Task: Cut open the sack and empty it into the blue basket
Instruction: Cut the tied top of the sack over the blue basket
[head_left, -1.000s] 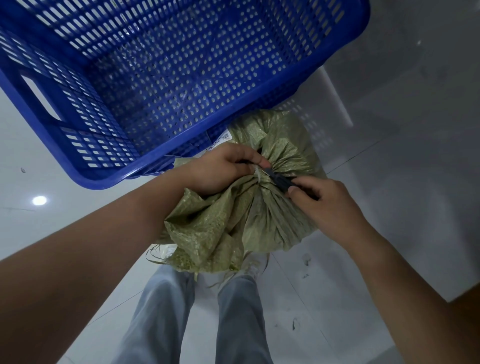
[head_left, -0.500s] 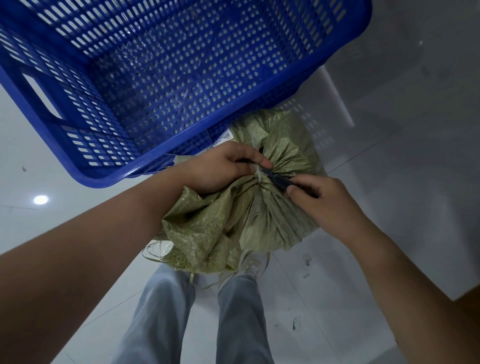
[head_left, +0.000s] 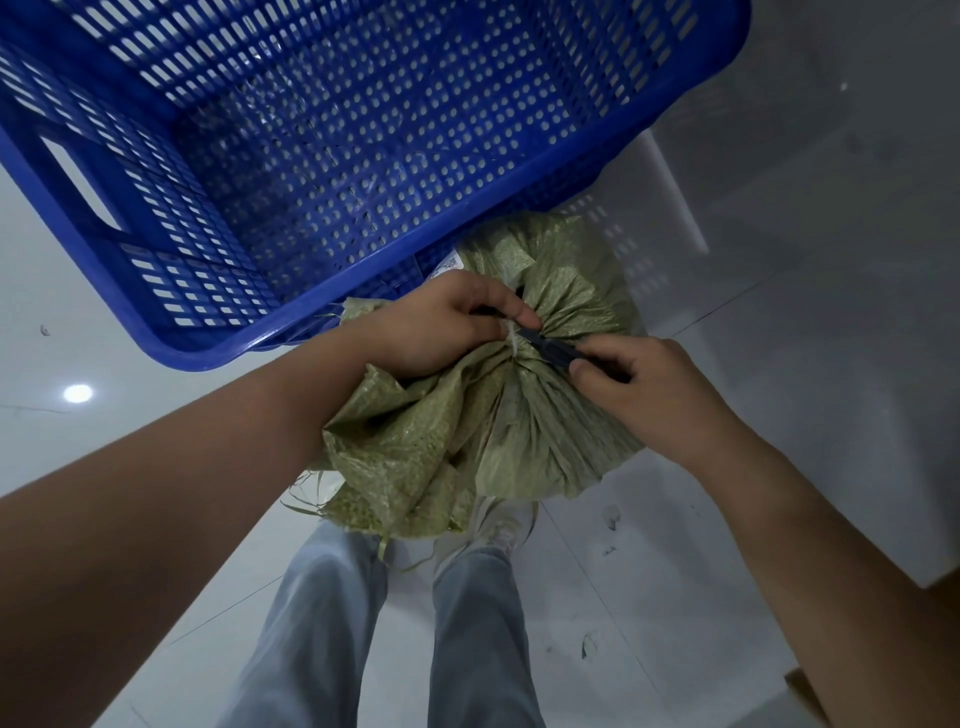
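Cutting the tie at the sack's (head_left: 519, 410) gathered neck.
Left hand (head_left: 441, 325) clamped on the neck for tension; right hand (head_left: 644, 389) pinching the cutter (head_left: 550, 349) (blue basket (head_left: 218, 348) close by, ready for emptying).

No text can be read anywhere. The only printed thing is a small white label (head_left: 448, 264) on the woven olive-green plastic sack (head_left: 566, 291), showing at the sack's upper left edge just beside the rim of the perforated blue plastic basket (head_left: 291, 332). It bears a few dark marks, perhaps a code or fine print, but they are too small and blurred to make out. The basket itself shows no lettering, brand or number.
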